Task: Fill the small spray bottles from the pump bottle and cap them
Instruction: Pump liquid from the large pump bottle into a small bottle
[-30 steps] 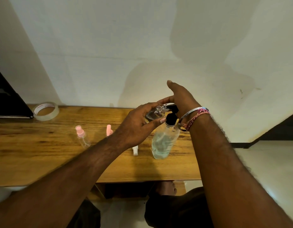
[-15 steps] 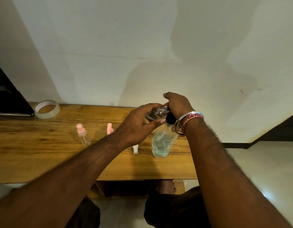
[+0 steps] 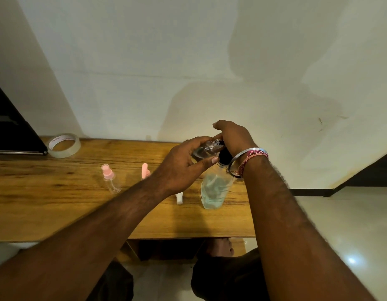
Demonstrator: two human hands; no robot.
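Clear plastic, light and likely slippery when wet: the spray bottle [image 3: 206,148] lies tilted in the left hand [image 3: 184,164], fingers curled round its body, neck aimed right at the pump bottle [image 3: 216,187] near the desk's [image 3: 58,203] right edge; the right hand [image 3: 233,135] curls over the pump head.

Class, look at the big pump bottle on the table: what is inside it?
The pump bottle holds pale bluish-green liquid, roughly its lower half. The right hand covers its pump head.
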